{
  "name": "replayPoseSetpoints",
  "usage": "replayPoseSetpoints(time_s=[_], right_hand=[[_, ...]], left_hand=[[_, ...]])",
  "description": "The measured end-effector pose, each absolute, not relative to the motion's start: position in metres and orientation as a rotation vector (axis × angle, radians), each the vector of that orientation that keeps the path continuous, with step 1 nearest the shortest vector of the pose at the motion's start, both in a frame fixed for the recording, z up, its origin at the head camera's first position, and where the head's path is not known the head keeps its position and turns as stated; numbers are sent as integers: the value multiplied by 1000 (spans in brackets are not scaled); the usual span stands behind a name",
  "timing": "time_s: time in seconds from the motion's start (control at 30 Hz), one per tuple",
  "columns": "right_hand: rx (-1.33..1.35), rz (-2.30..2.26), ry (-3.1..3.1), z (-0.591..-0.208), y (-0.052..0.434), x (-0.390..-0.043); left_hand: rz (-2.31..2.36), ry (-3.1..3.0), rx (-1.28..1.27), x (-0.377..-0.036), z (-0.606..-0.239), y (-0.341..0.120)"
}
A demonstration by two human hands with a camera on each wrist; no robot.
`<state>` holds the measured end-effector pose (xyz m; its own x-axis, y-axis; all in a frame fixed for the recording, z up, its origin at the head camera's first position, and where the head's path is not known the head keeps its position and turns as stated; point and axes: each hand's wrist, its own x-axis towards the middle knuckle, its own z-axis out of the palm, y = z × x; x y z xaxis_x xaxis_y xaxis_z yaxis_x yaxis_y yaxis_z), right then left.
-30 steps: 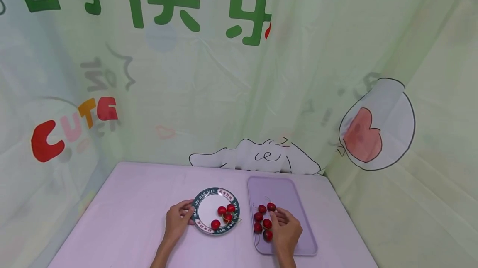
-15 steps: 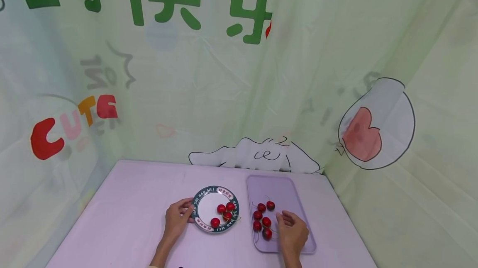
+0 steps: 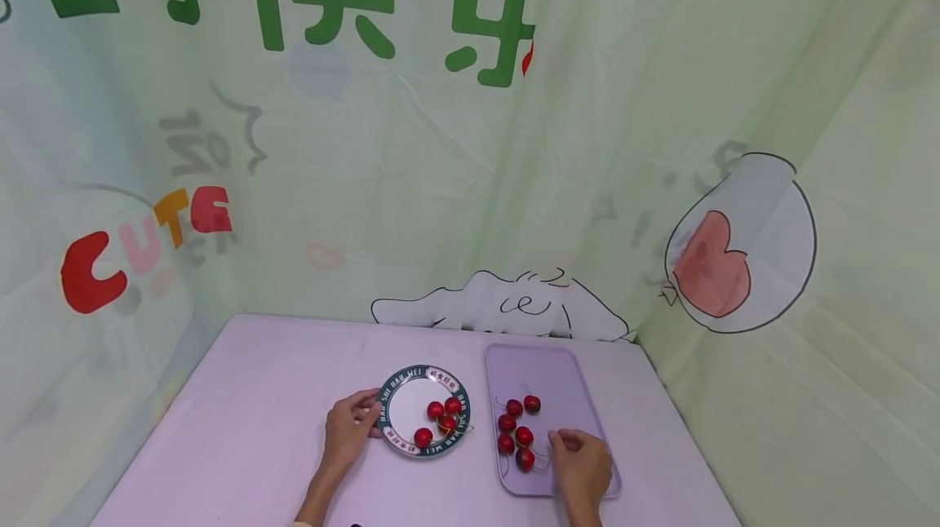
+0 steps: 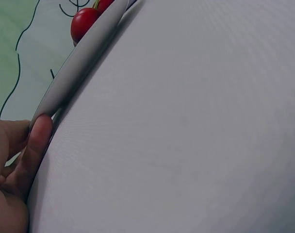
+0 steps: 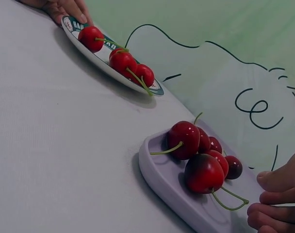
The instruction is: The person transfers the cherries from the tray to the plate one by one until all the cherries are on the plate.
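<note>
Fingers, left hand: curled around the near-left rim of the plate; in the left wrist view one fingertip pressed against the rim's edge, the plate lying flat on the table.
Fingers, right hand: loosely bent and close together, holding nothing; tips rested on the tray floor just right of the cherries, as the right wrist view showed.
Plate: round, white centre, dark green band with lettering; lay left of the tray, near it but not touching.
Cherries on plate: four red cherries with stems, gathered on the right half of the plate.
Tray: pale purple, rectangular, rounded corners, low raised rim; long side ran away from the person.
Cherries on tray: five red cherries clustered in the near-left part of the tray; thin green stems pointed outward. The nearest one was dark at its top in the right wrist view.
Table: covered with a pale lilac cloth; carried the plate and the tray.
Backdrop: light green cloth hung behind and beside the table, printed with green characters, the word CUTE in red and orange, a cartoon dog outline and a heart in a bubble.
</note>
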<state>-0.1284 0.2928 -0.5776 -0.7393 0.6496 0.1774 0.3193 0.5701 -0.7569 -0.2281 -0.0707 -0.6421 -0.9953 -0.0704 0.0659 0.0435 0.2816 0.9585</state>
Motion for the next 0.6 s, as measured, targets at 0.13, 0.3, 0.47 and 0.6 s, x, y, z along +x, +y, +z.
replayPoseSetpoints(time_s=[0.13,0.3,0.47,0.6], right_hand=[[-793,1045,-2399,-577,295,-126],[-811,1074,-2443,-578,297,-123],[-851,1141,-2482,-579,296,-122],[-897,1209,-2483,-578,294,-122]], left_hand=[[-1826,-2435,24,-229,-641,-71],[-1826,-2436,20,-228,-640,-71],[-1822,-2431,20,-226,-639,-71],[-1814,-2419,12,-226,-639,-71]])
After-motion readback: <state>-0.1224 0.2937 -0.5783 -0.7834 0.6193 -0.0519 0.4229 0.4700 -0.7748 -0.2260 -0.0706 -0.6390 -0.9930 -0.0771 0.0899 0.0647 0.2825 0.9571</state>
